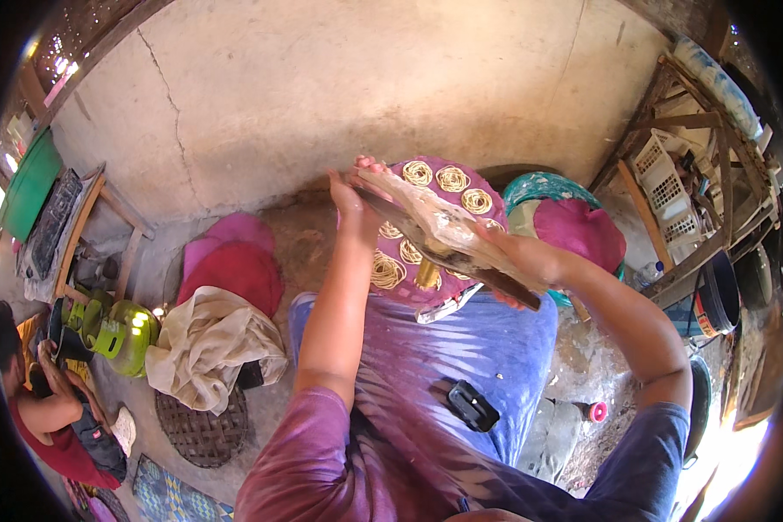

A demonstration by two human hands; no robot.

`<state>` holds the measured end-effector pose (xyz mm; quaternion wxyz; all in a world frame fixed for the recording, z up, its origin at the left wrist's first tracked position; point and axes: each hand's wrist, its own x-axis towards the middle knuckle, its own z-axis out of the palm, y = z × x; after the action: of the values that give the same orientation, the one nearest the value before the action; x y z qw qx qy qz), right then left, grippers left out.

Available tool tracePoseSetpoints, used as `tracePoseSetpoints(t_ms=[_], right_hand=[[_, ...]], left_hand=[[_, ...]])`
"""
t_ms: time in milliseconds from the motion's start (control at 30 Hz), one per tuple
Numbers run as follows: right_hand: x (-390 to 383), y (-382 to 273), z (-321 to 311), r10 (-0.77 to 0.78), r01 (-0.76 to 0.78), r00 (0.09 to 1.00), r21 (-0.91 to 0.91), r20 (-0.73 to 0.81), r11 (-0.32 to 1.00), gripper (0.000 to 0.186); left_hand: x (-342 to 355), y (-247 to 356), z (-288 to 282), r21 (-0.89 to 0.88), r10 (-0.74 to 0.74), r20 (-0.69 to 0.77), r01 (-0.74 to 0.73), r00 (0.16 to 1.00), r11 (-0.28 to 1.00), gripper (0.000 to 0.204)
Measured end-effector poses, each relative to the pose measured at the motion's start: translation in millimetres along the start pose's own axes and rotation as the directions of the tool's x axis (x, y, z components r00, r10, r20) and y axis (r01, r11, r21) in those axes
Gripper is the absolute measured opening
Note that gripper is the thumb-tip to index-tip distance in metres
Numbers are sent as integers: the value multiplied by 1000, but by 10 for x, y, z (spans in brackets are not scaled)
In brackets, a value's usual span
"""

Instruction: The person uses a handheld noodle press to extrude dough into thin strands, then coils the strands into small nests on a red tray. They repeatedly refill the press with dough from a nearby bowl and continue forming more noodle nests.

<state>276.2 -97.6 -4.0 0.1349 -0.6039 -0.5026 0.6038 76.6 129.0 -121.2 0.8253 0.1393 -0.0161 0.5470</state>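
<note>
A long wooden hand press, smeared with pale dough or flour, is held slantwise in front of me. My left hand is closed round its upper left end, and my right hand grips the lower right end. A yellowish metal cylinder points down from its underside. Below lies a round tray covered with purple cloth. Several coils of pale dough strands rest on it; the press and my arms hide part of the tray. My lap, under patterned purple-blue cloth, is at its near edge.
To the right stands a teal basin with a magenta cloth. A black plastic case lies on my lap. Leftward are a beige cloth, a woven basket, green gas cylinders and a seated person.
</note>
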Motion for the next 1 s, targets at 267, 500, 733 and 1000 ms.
tracePoseSetpoints(t_ms=[267,500,733,1000], right_hand=[[-60,-172,69,83,-110,967,-101,-241,989,84],[-226,-23,150,86,-103,973,-70,-213,992,83],[-362,151,60,70,-76,950,-5,-303,997,79],[-378,615,148,-44,115,938,189,-345,975,74]], left_hand=[[45,0,223,1,7,-87,-7,996,1000,70],[-147,-81,189,84,14,-219,5,976,996,70],[-61,-335,242,135,-166,-206,196,964,971,84],[-1002,-384,249,927,-538,-376,309,755,-213,82]])
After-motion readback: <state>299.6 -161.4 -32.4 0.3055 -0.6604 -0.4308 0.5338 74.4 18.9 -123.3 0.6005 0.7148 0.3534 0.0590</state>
